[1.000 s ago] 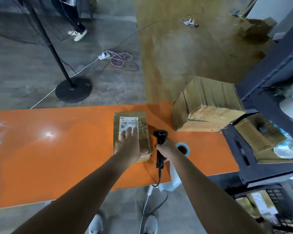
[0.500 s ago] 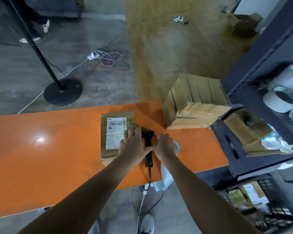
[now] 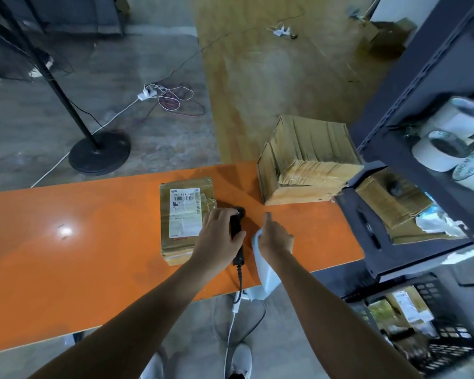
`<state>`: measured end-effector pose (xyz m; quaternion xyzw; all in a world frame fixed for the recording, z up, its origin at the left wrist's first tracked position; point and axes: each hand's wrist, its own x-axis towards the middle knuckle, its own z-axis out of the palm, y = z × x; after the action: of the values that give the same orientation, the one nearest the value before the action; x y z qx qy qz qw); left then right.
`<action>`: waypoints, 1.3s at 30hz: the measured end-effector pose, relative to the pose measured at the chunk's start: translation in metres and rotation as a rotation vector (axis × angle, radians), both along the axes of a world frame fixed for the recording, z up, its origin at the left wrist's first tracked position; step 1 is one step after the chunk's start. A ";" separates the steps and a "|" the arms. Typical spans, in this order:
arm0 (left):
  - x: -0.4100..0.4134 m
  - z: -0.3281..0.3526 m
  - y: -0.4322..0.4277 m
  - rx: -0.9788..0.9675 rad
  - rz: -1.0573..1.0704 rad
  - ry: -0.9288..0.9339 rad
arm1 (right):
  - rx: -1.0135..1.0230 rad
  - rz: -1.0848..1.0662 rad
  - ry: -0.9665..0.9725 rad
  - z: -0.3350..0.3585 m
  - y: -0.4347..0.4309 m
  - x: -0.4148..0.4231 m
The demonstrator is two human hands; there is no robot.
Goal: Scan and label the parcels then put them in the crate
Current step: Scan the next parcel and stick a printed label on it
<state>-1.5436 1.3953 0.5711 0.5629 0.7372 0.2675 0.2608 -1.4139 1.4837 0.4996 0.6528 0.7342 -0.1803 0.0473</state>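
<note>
Fingers (image 3: 221, 215) of left hand (image 3: 216, 239) wrapped round barcode scanner (image 3: 238, 257), beside labelled parcel (image 3: 185, 214) on orange table (image 3: 66, 255), right hand (image 3: 275, 237) over white paper strip (image 3: 266, 272), index finger out, grip can't tell.

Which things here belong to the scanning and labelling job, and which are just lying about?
Job: parcel, scanner in left hand, label strip at right hand, big box, crate.
Lying about: pole stand, floor cables, tape rolls, pen.

On an orange bench (image 3: 80, 255), the left hand (image 3: 219, 236) grips a black corded scanner (image 3: 236, 228) just beside a flat brown parcel (image 3: 181, 214) bearing 1 white label. The right hand (image 3: 275, 236), forefinger pointing, covers the top of a pale paper strip (image 3: 266, 272). A larger box (image 3: 307, 160) sits beyond.
</note>
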 end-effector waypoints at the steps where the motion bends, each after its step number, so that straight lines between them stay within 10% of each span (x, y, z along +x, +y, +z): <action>1: -0.001 0.002 -0.003 0.008 0.006 -0.032 | -0.005 -0.004 0.097 0.004 -0.001 0.002; 12: -0.040 0.039 -0.010 -0.015 0.259 -0.551 | -0.049 0.091 0.949 0.085 -0.015 -0.007; 21: -0.077 0.047 -0.017 0.103 0.275 -0.728 | -0.145 0.149 1.029 0.120 -0.033 -0.046; 39: -0.112 0.041 -0.041 0.172 0.122 -0.331 | 0.018 0.268 0.778 0.131 -0.040 -0.079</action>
<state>-1.6555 1.3539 0.6125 0.4856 0.6916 0.4337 0.3128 -1.4925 1.4434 0.6303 0.4350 0.7773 -0.3998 -0.2164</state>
